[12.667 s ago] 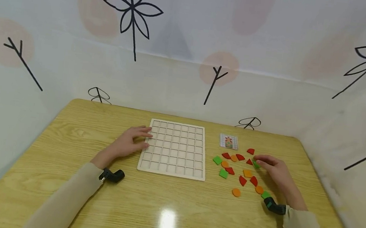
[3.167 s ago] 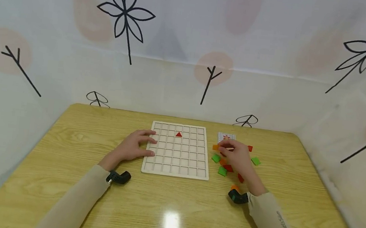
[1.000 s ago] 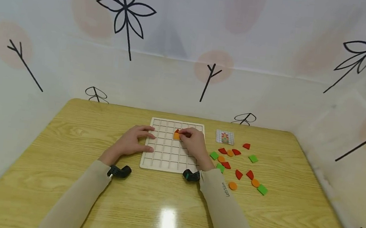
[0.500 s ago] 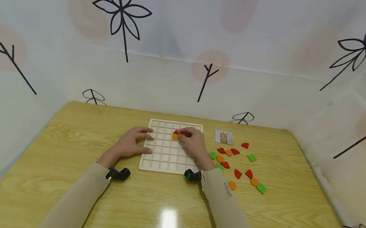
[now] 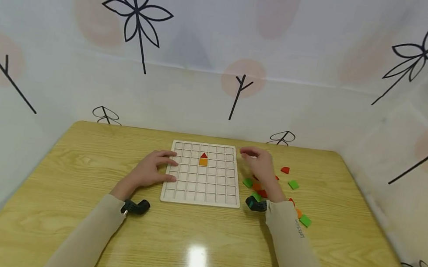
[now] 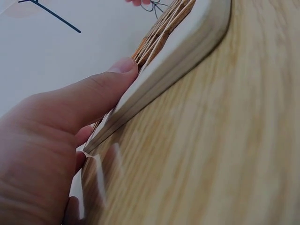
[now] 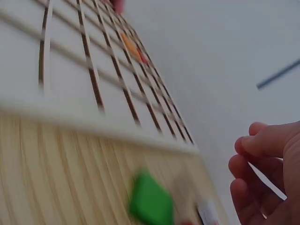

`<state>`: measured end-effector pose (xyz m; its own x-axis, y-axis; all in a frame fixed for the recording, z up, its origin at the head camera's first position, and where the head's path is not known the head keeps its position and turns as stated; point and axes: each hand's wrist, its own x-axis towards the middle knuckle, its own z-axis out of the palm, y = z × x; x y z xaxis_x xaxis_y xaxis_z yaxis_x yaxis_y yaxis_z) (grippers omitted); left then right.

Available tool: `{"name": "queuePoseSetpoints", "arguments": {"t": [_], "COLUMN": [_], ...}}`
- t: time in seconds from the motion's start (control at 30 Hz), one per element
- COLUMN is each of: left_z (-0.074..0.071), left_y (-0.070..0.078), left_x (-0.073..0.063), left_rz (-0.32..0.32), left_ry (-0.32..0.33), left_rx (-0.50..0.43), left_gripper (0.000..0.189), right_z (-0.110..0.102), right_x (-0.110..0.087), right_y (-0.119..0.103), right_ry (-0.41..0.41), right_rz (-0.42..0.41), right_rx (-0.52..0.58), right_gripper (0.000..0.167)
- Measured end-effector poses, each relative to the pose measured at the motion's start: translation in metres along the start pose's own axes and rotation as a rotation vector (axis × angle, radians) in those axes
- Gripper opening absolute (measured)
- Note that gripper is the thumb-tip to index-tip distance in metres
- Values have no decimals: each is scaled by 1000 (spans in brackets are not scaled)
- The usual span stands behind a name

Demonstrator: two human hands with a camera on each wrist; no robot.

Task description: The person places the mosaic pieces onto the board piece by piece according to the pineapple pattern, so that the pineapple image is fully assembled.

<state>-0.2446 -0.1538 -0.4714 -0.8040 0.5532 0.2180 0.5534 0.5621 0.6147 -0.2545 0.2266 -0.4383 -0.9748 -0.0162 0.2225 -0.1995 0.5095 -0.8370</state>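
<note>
A pale gridded board (image 5: 200,203) lies on the wooden table. In its grid sit a red triangle (image 5: 204,155) and, directly below it, an orange square (image 5: 203,162). My left hand (image 5: 148,169) rests at the board's left edge, fingers spread over the rim; in the left wrist view its thumb (image 6: 105,89) lies on the edge. Above the table, just right of the board, is my right hand (image 5: 260,163), its fingers loosely curled with nothing seen between them. A green square (image 7: 150,199) lies below it in the right wrist view.
Right of the board lie several loose pieces, among them a red quarter circle (image 5: 285,170), a green square (image 5: 293,185) and another green square (image 5: 305,221). Part of a white card (image 7: 206,212) shows in the right wrist view. A patterned cloth (image 5: 186,99) hangs behind the table.
My right hand has taken the orange square from the right-hand pieces to the cell below the red triangle, let go and moved right off the board. The left hand stays at the board's edge.
</note>
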Motion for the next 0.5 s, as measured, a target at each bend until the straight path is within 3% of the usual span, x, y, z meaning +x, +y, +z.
{"name": "queuePoseSetpoints", "arguments": {"t": [0.27, 0.5], "left_z": [0, 0], "left_y": [-2, 1], "left_x": [3, 4], "left_rz": [7, -10], "left_ry": [8, 0], "left_rx": [9, 3], "left_gripper": [45, 47], "right_z": [-70, -104], "right_x": [-15, -24], "right_y": [33, 59], "right_ry": [46, 29], "right_rz": [142, 207], "right_rx": [-149, -186], "right_gripper": [28, 37]}}
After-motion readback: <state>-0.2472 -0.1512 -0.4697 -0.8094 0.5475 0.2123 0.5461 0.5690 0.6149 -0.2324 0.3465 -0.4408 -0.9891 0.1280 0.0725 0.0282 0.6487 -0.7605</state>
